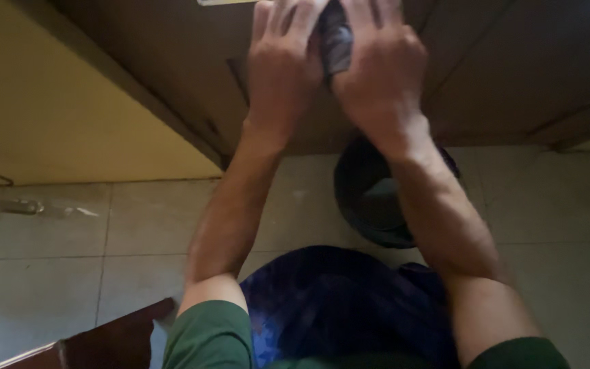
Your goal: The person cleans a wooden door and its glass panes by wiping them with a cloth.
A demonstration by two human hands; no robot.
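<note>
Both my arms reach forward to the top of the view. My left hand (281,65) and my right hand (380,68) are pressed together around a dark grey cloth-like thing (336,41), which shows only between them. Both hands grip it against a brown wooden surface (513,75). Most of the dark thing is hidden by my fingers.
A dark round bucket (367,198) stands on the pale tiled floor (69,273) under my right forearm. A yellow wall (49,102) fills the left. A brown wooden piece (110,338) shows at the bottom left. My green sleeves and blue garment lie below.
</note>
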